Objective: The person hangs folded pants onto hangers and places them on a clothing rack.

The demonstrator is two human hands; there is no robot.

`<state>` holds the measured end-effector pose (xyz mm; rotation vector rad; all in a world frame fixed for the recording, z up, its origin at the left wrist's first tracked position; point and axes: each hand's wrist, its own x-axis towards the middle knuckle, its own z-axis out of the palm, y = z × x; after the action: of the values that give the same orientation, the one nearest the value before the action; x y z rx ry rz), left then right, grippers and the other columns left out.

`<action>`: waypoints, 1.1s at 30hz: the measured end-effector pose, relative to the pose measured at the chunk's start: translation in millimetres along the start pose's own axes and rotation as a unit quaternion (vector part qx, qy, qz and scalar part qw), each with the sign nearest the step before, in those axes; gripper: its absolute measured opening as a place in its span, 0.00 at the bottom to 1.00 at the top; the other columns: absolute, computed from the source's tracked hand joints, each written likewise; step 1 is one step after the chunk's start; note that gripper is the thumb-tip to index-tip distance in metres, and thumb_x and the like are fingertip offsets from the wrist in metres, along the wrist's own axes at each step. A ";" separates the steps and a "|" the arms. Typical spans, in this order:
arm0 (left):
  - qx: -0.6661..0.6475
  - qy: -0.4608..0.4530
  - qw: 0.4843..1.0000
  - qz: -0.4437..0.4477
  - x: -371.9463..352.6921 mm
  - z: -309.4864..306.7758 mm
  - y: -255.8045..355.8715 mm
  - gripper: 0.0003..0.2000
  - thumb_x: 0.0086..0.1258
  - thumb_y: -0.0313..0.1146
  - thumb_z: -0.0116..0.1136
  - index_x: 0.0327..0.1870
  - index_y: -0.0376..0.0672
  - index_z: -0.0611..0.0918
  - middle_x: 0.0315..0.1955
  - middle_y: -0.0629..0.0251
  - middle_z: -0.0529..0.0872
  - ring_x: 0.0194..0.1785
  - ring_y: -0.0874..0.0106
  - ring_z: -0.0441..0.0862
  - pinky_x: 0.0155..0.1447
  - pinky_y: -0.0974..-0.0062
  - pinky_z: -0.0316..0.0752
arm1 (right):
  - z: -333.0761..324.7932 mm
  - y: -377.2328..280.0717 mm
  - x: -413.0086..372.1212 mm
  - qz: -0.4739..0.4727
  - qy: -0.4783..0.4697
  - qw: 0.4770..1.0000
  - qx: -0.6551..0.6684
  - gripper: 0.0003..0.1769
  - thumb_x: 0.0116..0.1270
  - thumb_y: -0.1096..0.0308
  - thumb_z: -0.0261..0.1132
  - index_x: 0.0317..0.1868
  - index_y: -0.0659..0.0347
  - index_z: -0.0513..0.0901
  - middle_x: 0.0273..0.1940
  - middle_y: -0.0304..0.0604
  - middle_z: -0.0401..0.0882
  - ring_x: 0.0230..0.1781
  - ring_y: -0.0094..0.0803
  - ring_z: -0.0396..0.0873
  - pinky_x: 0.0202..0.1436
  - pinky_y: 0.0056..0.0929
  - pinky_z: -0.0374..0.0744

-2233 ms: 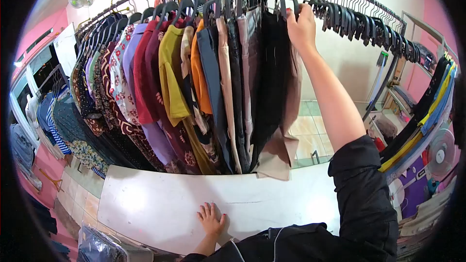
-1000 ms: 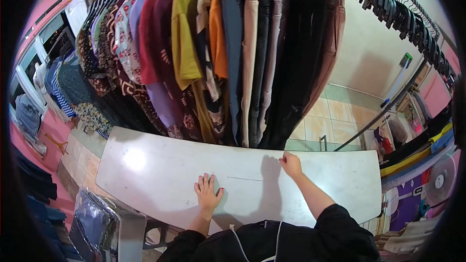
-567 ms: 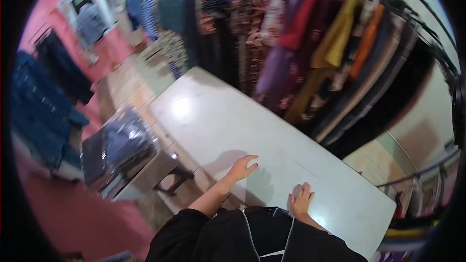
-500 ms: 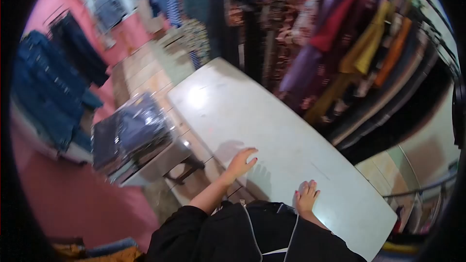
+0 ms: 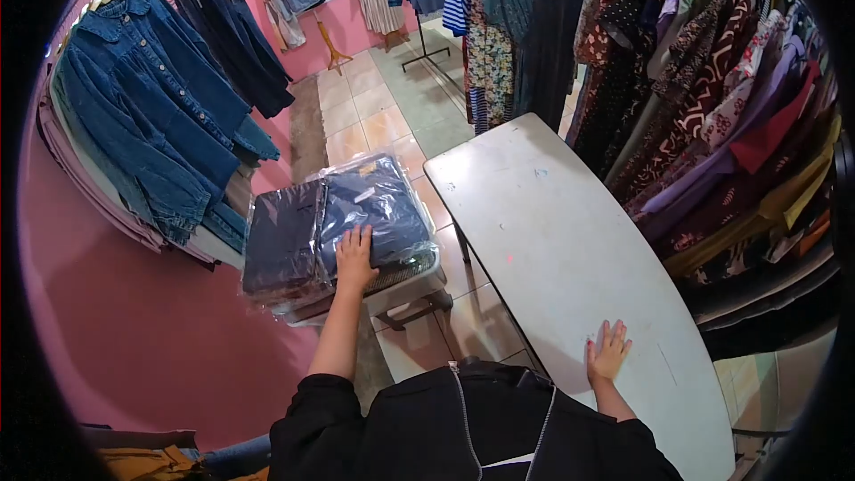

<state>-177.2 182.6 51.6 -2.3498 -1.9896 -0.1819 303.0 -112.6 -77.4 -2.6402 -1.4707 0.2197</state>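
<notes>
My left hand (image 5: 355, 258) reaches out to the left and rests on a folded dark blue garment in clear plastic (image 5: 378, 205), fingers stretched out. Beside that pack lies a second dark folded garment in plastic (image 5: 283, 236). Both sit on top of a pile of wrapped clothes on a grey plastic stool (image 5: 419, 283). My right hand (image 5: 609, 353) lies flat on the white table (image 5: 552, 240), fingers spread, holding nothing.
Denim clothes (image 5: 147, 98) hang on a rack along the pink wall at left. Patterned dresses (image 5: 712, 98) crowd a long rack behind the table. Dark trousers (image 5: 233, 36) hang farther back. A tiled floor (image 5: 356, 107) runs between the stool and the table.
My view has turned left. My left hand has moved from above the table onto the wrapped garment. The right hand stays on the tabletop.
</notes>
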 end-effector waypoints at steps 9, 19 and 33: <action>-0.056 0.010 0.994 0.093 32.4 -14.1 -30.1 0.17 0.52 0.30 0.63 0.46 0.48 0.83 0.36 0.57 0.85 0.41 0.57 0.83 0.47 0.60 0.76 | -2.5 -4.6 -0.7 0.010 0.009 1.000 0.000 0.37 0.62 0.52 0.59 0.71 0.48 0.60 0.74 0.49 0.47 0.76 0.43 0.43 0.75 0.52 0.40; -0.143 0.138 0.964 0.179 29.6 -68.3 34.1 0.07 0.60 0.31 0.57 0.38 0.45 0.83 0.30 0.55 0.84 0.35 0.55 0.82 0.38 0.59 0.75 | 1.2 3.9 -2.5 0.007 0.028 0.999 0.032 0.37 0.60 0.52 0.62 0.70 0.48 0.63 0.74 0.49 0.48 0.76 0.43 0.43 0.75 0.52 0.42; -0.354 -0.018 0.670 0.652 -82.7 -99.6 362.4 0.16 0.48 0.20 0.55 0.38 0.46 0.86 0.37 0.67 0.87 0.45 0.68 0.83 0.50 0.70 0.76 | 15.3 154.7 -87.5 0.240 0.135 0.665 0.694 0.28 0.70 0.46 0.53 0.60 0.58 0.71 0.47 0.48 0.79 0.40 0.36 0.80 0.39 0.31 0.80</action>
<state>161.3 29.3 151.7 -3.4716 0.3111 -0.8698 383.9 -267.8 -112.1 -1.4901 -0.1241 0.6268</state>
